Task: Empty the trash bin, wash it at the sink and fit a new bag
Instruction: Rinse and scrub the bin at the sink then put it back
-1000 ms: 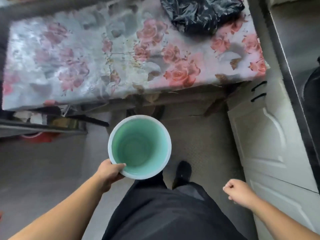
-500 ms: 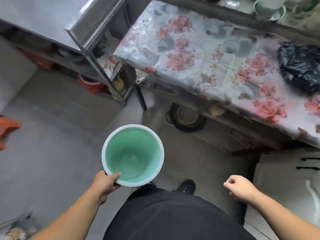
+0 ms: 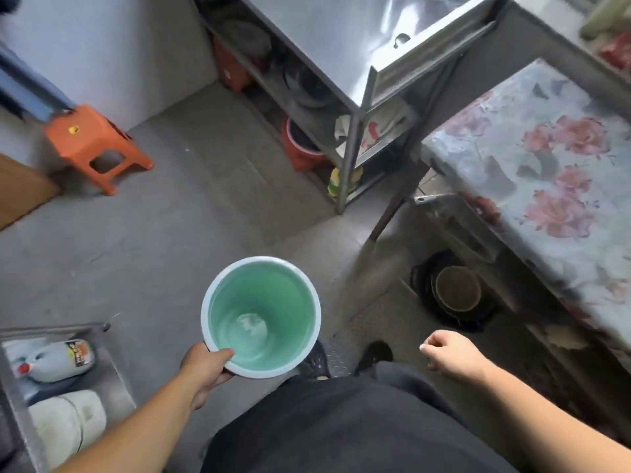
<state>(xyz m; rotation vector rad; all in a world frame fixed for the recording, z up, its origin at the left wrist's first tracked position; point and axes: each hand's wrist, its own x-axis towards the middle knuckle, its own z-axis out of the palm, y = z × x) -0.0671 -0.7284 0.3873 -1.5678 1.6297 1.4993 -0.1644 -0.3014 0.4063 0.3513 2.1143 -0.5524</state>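
Observation:
A round bin [image 3: 261,315] with a pale rim and green inside hangs upright in front of me, nothing in it. My left hand [image 3: 205,368] grips its near rim, thumb inside. My right hand [image 3: 450,355] hangs to the right of the bin, fingers curled into a loose fist with nothing in it. A steel sink unit [image 3: 345,39] with a drain hole stands at the top, ahead and right of the bin.
A table with a floral cloth [image 3: 532,172] fills the right side, dark pans [image 3: 456,295] on the floor under it. An orange stool [image 3: 92,145] stands at the left wall. Bottles [image 3: 51,360] lie in a steel rack at lower left. Grey floor spreads between them.
The view has swung left: the floral table slid to the right edge, the black bag left the frame, and the stool and steel sink unit came in. The bin stays in my left hand.

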